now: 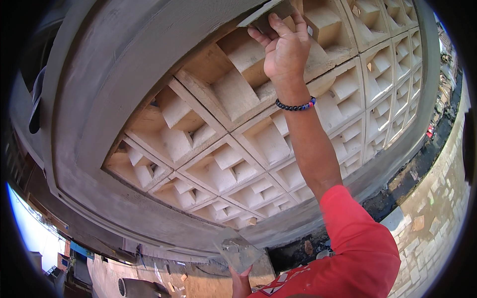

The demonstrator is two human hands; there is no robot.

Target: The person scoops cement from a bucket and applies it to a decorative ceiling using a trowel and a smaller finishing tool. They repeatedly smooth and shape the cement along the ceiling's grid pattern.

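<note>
My right hand (289,47) is raised to the top of the view, closed on a thin, flat grey plate (267,15) like a plastering tool. Any handle on it is hidden. The plate lies at the upper edge of a pale breeze-block screen (223,166), beside the smooth grey cement surround (121,64). Low in the view, my left hand (240,279) grips a mortar board (237,251), a squarish grey plate with a wet-looking smear of mortar on it. Only part of that hand shows below the board.
A dark, debris-strewn strip (392,191) runs along the foot of the wall, with light paving (427,238) beyond it at right. At lower left stands a dark round container (136,288), and scraps lie on the ground around it. A dark object (37,102) hangs at far left.
</note>
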